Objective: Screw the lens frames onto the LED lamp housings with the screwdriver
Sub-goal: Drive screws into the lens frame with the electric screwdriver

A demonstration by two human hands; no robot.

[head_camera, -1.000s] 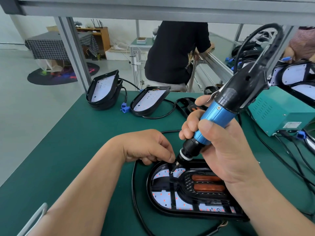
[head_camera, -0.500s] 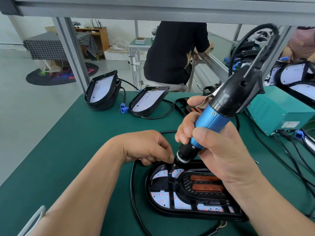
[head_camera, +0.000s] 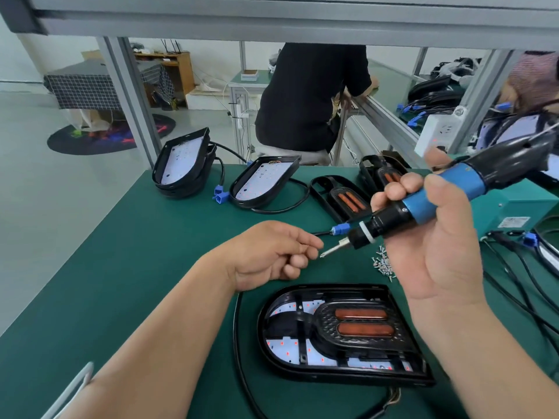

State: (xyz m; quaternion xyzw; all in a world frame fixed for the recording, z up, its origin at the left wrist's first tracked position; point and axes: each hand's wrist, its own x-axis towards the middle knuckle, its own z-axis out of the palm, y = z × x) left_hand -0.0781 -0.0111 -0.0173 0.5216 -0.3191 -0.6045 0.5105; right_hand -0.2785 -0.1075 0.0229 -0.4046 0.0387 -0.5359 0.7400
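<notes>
A black LED lamp housing (head_camera: 272, 334) lies flat near the table's front, with its black lens frame (head_camera: 360, 326) and two orange lenses seated in it. Above it my right hand (head_camera: 435, 246) grips the blue and black electric screwdriver (head_camera: 435, 201), held almost level with its bit pointing left. My left hand (head_camera: 269, 255) hovers beside the bit's tip with loosely curled fingers, its index fingertip right at the tip. Nothing shows between those fingers. A small pile of screws (head_camera: 382, 264) lies on the green mat under the screwdriver.
Two more housings (head_camera: 181, 164) (head_camera: 263, 182) and spare lens frames (head_camera: 341, 198) stand at the back of the table. A teal power box (head_camera: 514, 210) and several cables sit to the right. A person in black sits behind the bench.
My right hand lifted the screwdriver off the housing and tilted it level. My left hand left the housing's rim and rose to the bit's tip.
</notes>
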